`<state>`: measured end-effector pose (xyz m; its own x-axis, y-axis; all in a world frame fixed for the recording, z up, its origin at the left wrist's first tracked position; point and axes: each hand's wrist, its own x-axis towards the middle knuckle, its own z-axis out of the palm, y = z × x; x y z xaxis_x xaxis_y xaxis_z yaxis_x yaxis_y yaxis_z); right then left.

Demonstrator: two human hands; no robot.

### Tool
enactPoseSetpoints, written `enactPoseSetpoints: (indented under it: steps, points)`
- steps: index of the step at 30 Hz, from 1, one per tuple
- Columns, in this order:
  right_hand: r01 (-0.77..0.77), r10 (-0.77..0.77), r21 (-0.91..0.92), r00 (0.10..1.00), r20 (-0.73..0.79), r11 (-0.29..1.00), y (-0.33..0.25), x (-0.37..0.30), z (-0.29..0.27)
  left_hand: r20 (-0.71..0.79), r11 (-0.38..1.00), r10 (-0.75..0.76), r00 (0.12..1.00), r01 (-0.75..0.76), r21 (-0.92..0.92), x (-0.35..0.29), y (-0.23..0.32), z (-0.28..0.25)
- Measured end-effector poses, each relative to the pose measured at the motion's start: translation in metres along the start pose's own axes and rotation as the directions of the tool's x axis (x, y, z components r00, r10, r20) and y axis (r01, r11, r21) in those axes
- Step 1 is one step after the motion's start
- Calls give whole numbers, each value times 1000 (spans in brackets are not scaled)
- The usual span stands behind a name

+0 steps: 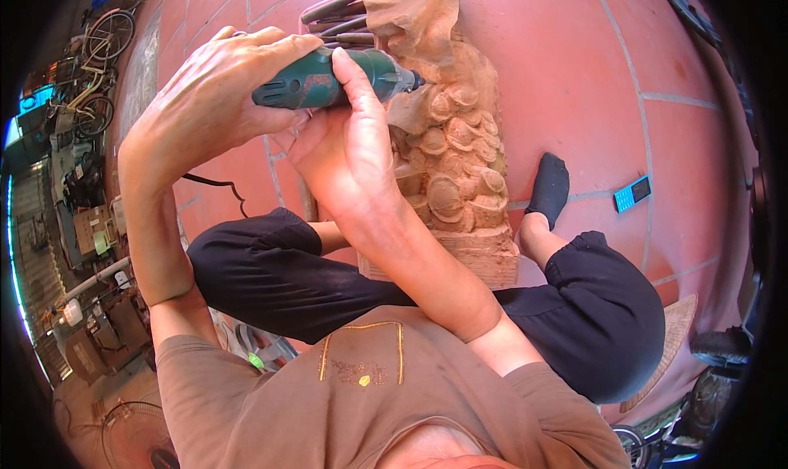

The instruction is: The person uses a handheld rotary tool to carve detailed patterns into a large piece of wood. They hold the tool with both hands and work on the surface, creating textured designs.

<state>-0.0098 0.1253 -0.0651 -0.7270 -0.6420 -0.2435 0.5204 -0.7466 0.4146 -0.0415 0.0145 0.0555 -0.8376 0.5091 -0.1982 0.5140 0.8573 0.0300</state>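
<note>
A green handheld rotary grinder lies across my two hands, its collet and bit pointing right. My left hand grips its rear end from the left. Wrapped around its front part from below, my right hand has the thumb laid over the body. The bit's tip meets or nearly meets a brown wood carving between my legs; contact is too small to tell. Rounded, overlapping lumps cover the carving's nearer part, with flowing folds at the far part and a flat block at the near end.
Several dark-handled carving tools lie left of the carving's far part. A black cord hangs below my left hand. On the red tile floor, a mobile phone lies right of my foot. Bicycles and a fan stand at the left.
</note>
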Motion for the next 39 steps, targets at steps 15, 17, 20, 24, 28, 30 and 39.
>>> enactPoseSetpoints:
  steps: [15, 17, 20, 24, 28, 30, 39]
  points:
    - [-38, 38, 8, 999, 30, 999, 16, -8, -2, 72, 993, -114, 991, 115, -10, -20, 8, -11]
    - [-42, 42, 12, 999, -9, 999, 20, -11, 1, 29, 997, -83, 996, 83, -9, -26, 6, -9]
    - [-16, 16, -23, 1000, -6, 1000, 26, -17, 2, 7, 997, -77, 997, 77, -9, -34, 5, -10]
    - [-31, 30, -20, 999, -41, 999, 33, -20, -5, 83, 990, -139, 987, 140, -13, -36, 12, -18]
    - [-6, 3, -54, 998, -63, 999, 34, -25, 5, 67, 986, -158, 985, 161, -43, -39, 16, -19]
    - [-19, 15, -49, 996, -84, 999, 34, -27, 9, 87, 984, -176, 980, 179, -21, -40, 18, -20]
    - [3, -3, -2, 998, -66, 1000, 30, -33, 5, 28, 982, -187, 982, 187, -19, -36, 38, -20]
